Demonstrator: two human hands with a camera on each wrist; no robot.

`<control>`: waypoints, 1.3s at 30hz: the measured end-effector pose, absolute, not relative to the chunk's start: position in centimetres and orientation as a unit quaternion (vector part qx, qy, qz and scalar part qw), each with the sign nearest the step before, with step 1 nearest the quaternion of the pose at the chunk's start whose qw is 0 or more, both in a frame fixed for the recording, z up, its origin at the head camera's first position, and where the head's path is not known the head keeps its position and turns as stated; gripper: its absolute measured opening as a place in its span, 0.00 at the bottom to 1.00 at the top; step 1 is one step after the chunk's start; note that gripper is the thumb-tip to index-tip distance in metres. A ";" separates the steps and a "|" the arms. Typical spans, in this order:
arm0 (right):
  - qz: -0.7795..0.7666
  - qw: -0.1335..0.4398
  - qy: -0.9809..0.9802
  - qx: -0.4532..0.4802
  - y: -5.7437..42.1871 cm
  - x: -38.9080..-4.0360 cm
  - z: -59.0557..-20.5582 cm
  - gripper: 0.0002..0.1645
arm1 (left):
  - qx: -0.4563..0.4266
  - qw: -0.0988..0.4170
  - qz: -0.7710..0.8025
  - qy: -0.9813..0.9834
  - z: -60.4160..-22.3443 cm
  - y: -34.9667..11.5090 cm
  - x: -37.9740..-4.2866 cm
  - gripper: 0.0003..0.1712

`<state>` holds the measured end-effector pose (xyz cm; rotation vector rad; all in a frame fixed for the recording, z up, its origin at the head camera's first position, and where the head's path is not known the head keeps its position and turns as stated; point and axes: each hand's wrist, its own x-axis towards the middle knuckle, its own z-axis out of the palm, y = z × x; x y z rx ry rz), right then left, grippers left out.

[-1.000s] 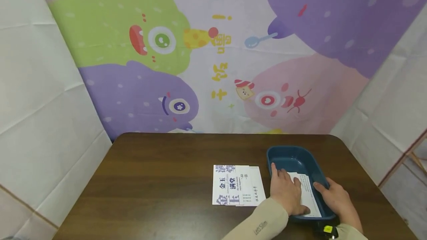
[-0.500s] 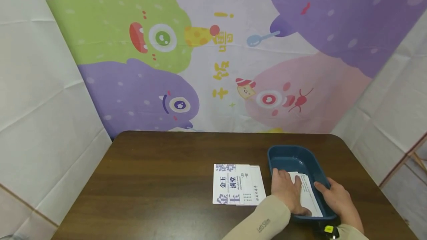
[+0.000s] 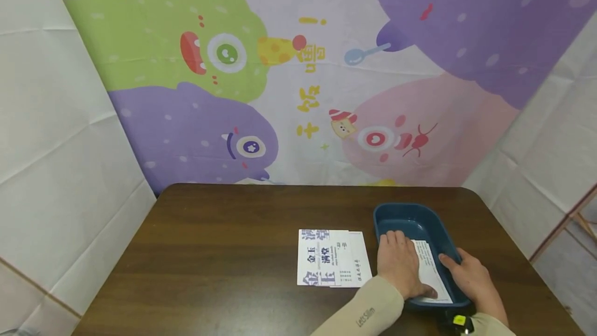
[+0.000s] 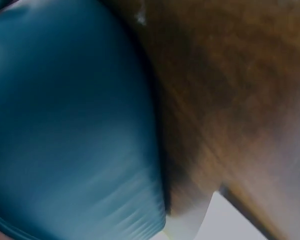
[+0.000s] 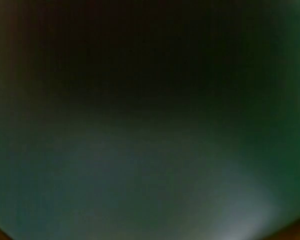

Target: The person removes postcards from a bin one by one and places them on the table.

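Observation:
A dark blue tray (image 3: 436, 222) stands on the right part of the table, with white printed paper (image 3: 431, 271) lying in its near half. My left hand (image 3: 398, 263) rests on the paper with its fingers together and covers part of it. At the tray's right side, my right hand (image 3: 473, 276) grips the rim, its thumb over the edge and its other fingers hidden outside. The outside wall of the tray (image 4: 75, 125) fills the left of the left wrist view. The right wrist view is too dark and blurred to make out.
Left of the tray, white cards with purple print (image 3: 331, 259) lie overlapping on the brown wooden table (image 3: 224, 253). A cartoon-printed cloth (image 3: 289, 77) hangs behind the table, and white sheets (image 3: 65, 118) stand at both sides.
My left hand's fingers have drawn together, and its thumb has shifted slightly right over the paper. My right hand and the tray stay nearly in place.

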<state>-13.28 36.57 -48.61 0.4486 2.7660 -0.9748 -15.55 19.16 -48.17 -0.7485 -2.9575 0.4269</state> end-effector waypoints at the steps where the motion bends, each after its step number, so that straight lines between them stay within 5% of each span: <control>1: -0.328 0.087 0.928 0.151 36.6 -13.3 -48.6 0.48 | -0.241 0.035 0.131 -0.961 -48.2 19.2 -15.5 0.73; 8: -0.336 0.103 0.922 0.162 36.5 -13.4 -48.6 0.50 | -0.239 0.053 0.098 -0.965 -48.4 19.1 -15.6 0.70; 16: -0.333 0.105 0.923 0.163 36.5 -13.3 -48.4 0.50 | -0.265 0.094 -0.017 -0.959 -48.5 18.8 -15.7 0.48; 24: -0.328 0.096 0.928 0.146 36.6 -13.3 -48.4 0.47 | -0.270 0.141 -0.136 -0.943 -48.6 18.3 -15.7 0.47; 32: -0.315 0.077 0.938 0.121 36.8 -13.4 -48.5 0.40 | -0.274 0.200 -0.290 -0.895 -48.9 17.4 -15.7 0.16; 39: -0.315 0.081 0.937 0.126 36.8 -13.3 -48.4 0.41 | -0.288 0.244 -0.400 -0.835 -48.5 16.6 -15.2 0.22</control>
